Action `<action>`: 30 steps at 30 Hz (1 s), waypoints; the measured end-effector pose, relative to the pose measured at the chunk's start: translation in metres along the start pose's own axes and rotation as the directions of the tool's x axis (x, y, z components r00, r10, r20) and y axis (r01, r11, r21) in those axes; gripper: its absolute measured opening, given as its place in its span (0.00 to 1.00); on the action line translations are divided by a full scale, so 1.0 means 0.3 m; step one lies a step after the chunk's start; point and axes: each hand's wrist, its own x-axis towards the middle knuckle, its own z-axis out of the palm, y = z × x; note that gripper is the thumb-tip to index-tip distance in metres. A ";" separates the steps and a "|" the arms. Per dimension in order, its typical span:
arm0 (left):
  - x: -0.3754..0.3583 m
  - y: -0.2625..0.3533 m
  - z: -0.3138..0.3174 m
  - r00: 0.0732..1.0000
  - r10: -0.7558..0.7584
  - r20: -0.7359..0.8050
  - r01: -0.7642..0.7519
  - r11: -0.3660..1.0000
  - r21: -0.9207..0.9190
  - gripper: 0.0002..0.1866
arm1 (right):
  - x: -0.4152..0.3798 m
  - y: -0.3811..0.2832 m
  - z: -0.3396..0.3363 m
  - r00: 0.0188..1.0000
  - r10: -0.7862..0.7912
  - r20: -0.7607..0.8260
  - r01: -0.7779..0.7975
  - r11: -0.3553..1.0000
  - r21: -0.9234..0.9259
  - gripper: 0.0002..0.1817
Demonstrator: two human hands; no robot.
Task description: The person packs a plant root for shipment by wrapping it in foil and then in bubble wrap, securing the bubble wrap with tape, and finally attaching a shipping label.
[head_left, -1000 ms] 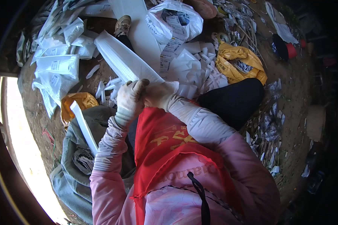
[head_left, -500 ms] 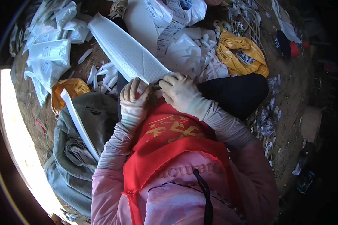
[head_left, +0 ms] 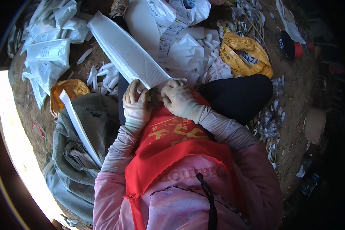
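Note:
A long, white, textured package that looks like bubble wrap (head_left: 126,53) runs from the upper left down to my lap. Both my hands, in pale stained gloves, are at its near end. My left hand (head_left: 137,105) has its fingers curled at the lower left corner, with the thumb toward the middle. Opposite it, my right hand (head_left: 181,99) is bent over the near right edge, where a thin white flap sticks out above the knuckles. A small dark object shows between the two hands; I cannot tell what it is. Beneath them lies my red apron (head_left: 172,132).
Clear plastic packages (head_left: 50,57) are piled at the upper left. White scraps (head_left: 186,51) and a yellow plastic bag (head_left: 247,53) lie ahead on the dirt floor. A grey-green sack (head_left: 74,145) with a white strip (head_left: 80,128) stands at my left.
My right hand has shifted slightly left and down, closer to the left hand. The package's near end has bent, and a white flap now shows above the right knuckles.

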 end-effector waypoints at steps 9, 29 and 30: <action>-0.010 -0.008 -0.018 0.999 -0.014 0.042 0.014 1.000 -0.004 0.24 | 0.037 -0.045 0.016 0.926 0.281 0.253 -0.305 0.950 0.061 0.17; -0.018 0.022 0.010 0.999 -0.028 -0.028 0.026 0.997 -0.075 0.12 | -0.005 -0.068 0.012 0.994 -0.109 0.017 0.099 0.948 0.301 0.10; -0.022 0.020 0.014 0.999 -0.031 -0.030 0.028 0.997 -0.075 0.12 | -0.001 -0.071 0.010 0.992 -0.114 0.061 0.088 0.941 0.326 0.09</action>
